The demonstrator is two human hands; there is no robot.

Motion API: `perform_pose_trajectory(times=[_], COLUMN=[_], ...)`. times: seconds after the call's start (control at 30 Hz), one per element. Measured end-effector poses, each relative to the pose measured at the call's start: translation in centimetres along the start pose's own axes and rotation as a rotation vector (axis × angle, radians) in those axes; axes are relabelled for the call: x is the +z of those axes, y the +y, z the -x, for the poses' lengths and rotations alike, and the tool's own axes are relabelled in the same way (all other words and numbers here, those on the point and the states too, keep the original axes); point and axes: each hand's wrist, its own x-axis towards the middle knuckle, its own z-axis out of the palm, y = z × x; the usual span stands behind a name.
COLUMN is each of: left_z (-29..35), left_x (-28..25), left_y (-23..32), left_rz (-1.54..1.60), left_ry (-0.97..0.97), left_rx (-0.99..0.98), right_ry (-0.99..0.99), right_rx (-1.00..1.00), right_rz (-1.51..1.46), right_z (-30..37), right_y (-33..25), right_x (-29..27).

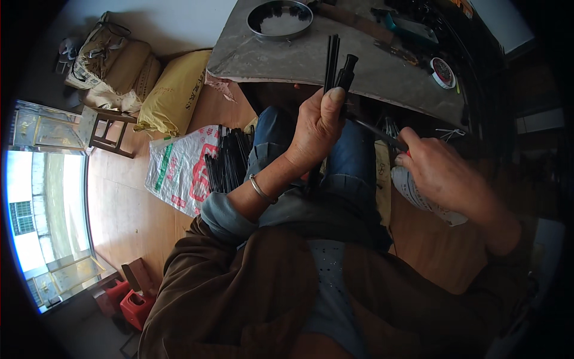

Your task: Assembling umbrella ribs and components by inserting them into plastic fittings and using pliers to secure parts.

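Observation:
My left hand (318, 128) is closed around a bundle of slim black rods (331, 63) and a thicker black piece with a flared end (347, 70), all standing up past my thumb. Their lower parts run down behind my wrist and are mostly hidden. My right hand (442, 173) grips a tool with a long, thin dark shaft (378, 133); a bit of red shows at its handle. The shaft's far end reaches the rods just beside my left hand. I cannot tell the tool's exact kind.
A grey-topped table (263, 60) stands ahead, bearing a round metal pan (280, 25), a round tin (442, 73) and a teal tray (411, 29). More black rods (230, 157) lie on a white printed sack (173, 170). Left are a yellow sack (176, 93), a stool (110, 133) and a red container (137, 308).

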Motion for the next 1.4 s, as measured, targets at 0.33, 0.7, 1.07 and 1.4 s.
perform_pose_trajectory(times=[0.33,0.7,1.07,1.4], left_z=[-0.5,-0.3,-0.5,-0.3], left_x=[-1.9,-0.8,-0.4,-0.7], left_y=[-0.3,-0.4,-0.3,-0.1], left_rz=[0.221,0.195,0.277,0.230], left_ry=[-0.083,0.005,0.055,0.004], left_rx=[-0.093,-0.088,-0.135,-0.106], right_ry=[0.656,0.845,0.899,0.835], right_rx=[-0.127,-0.181,-0.157,-0.222], right_rz=[0.107,0.191,-0.090,-0.336], right_z=[-0.1,-1.7,-1.7,-2.4], right_y=[2.4,2.1,2.1,2.9], right_x=[3.2,4.6,8.7,10.6])
